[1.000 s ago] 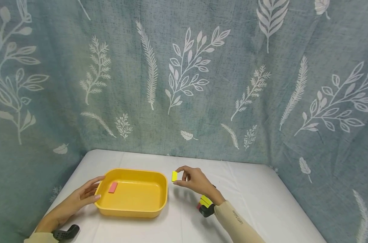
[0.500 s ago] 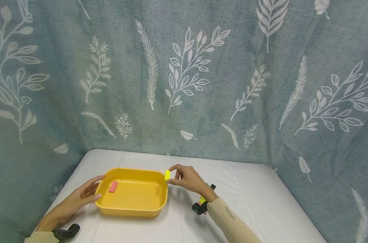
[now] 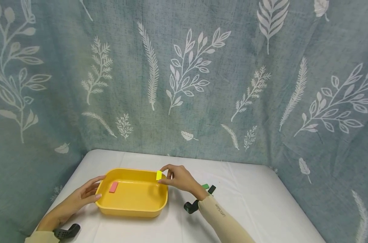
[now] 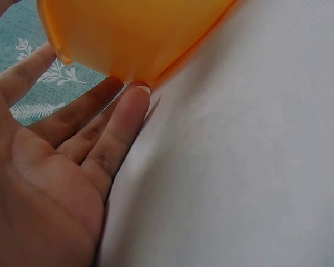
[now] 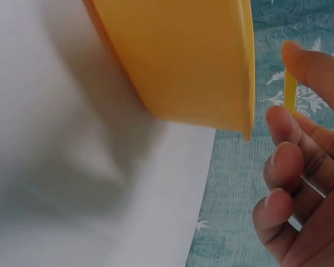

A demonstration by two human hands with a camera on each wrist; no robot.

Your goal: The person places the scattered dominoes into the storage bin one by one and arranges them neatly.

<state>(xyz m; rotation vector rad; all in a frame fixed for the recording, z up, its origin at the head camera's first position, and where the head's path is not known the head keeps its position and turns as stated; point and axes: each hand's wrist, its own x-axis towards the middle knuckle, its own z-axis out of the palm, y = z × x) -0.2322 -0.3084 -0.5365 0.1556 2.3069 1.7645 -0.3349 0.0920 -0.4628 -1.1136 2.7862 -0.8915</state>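
A yellow plastic tub (image 3: 135,200) stands at the left of the table, with a pink block (image 3: 113,187) lying inside near its left wall. My left hand (image 3: 80,195) rests against the tub's left end, fingers extended; the left wrist view has its fingertips right at the wall and rim. Over the tub's right rim, my right hand (image 3: 179,177) pinches a thin yellow block (image 3: 159,175) between thumb and index finger. The right wrist view shows this block edge-on, above the rim level, with the other fingers loosely bent below it.
A green block (image 3: 205,186) lies on the white-covered table (image 3: 247,199), partly behind the right wrist. Dark wrist devices (image 3: 191,207) sit on both wrists. A blue-green leaf-patterned curtain (image 3: 184,84) hangs behind and along the sides.
My right hand has moved left with the yellow block, from beside the tub to above its right rim. The right forearm now hides the other yellow and pink blocks. The left hand stays put.
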